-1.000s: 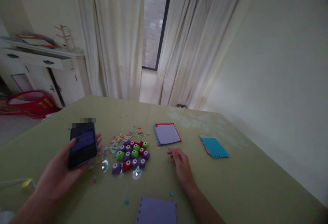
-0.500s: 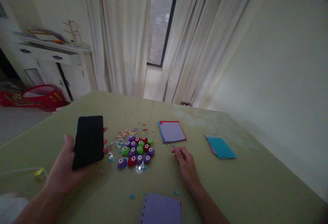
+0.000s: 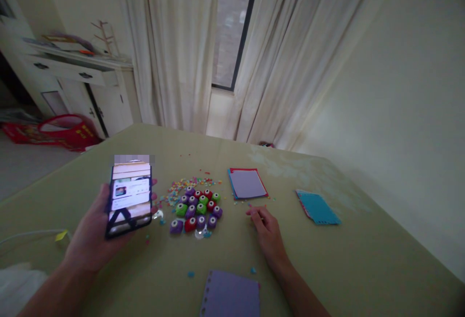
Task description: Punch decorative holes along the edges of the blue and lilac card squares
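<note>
My left hand [image 3: 87,234] is wrapped round a smartphone [image 3: 130,198], held upright and tilted, with its screen lit. To its right stand several small craft punches [image 3: 196,209] in purple, green and red, each with a white round top. My right hand [image 3: 267,230] rests on the table with its fingers curled and pressed together; what they hold, if anything, cannot be made out. Just beyond it lies a stack of coloured paper [image 3: 249,184], lilac on top with red and blue edges.
Paper confetti [image 3: 178,186] is scattered behind the punches on the green table [image 3: 152,278]. A lilac sheet with punched edges [image 3: 232,295] lies at the front, blue punched sheets [image 3: 319,209] at the right. A white cable [image 3: 29,232] and white cloth [image 3: 20,288] are at the left.
The smartphone's screen has gone from black to lit. My left hand still holds it, and my right hand stays closed in nearly the same place. The view has shifted slightly.
</note>
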Action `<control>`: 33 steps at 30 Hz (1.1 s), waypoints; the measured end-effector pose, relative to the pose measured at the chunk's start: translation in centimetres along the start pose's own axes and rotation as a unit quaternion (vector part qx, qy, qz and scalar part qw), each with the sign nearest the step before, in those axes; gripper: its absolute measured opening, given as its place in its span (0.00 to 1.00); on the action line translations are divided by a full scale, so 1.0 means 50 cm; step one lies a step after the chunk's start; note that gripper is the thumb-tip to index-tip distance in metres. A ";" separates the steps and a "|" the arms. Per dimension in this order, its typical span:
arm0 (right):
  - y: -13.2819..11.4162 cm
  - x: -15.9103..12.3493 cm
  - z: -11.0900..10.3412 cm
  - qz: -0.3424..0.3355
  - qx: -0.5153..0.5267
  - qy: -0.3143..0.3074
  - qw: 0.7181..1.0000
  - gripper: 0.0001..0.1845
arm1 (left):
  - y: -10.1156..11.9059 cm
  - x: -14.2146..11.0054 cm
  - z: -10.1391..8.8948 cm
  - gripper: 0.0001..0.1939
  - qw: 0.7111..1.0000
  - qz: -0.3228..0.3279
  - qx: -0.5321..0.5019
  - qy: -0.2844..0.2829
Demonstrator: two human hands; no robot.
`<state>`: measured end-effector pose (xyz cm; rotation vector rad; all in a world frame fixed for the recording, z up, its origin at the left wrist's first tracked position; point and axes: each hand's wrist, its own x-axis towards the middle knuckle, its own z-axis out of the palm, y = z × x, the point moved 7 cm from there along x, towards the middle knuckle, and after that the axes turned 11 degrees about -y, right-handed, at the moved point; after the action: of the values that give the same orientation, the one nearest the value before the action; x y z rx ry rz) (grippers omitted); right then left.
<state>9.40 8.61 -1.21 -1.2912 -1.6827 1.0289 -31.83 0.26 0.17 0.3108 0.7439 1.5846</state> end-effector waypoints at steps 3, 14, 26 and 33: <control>-0.003 0.000 0.000 -0.005 -0.004 -0.002 1.000 0.29 | 0.013 -0.013 0.038 0.26 0.998 0.053 0.043 0.003; 0.003 0.001 -0.001 0.001 -0.008 -0.003 1.000 0.28 | 0.023 -0.034 0.070 0.28 0.995 0.068 0.074 0.014; -0.002 0.002 -0.001 0.000 -0.013 0.000 1.000 0.29 | 0.025 -0.031 0.071 0.29 0.993 0.088 0.074 0.003; -0.007 0.000 -0.002 -0.002 -0.019 -0.001 1.000 0.29 | 0.024 -0.028 0.080 0.27 0.993 0.102 0.064 -0.022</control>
<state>9.35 8.55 -0.83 -1.3098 -1.7129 1.0004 -30.15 0.04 4.24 0.5267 0.8012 1.7193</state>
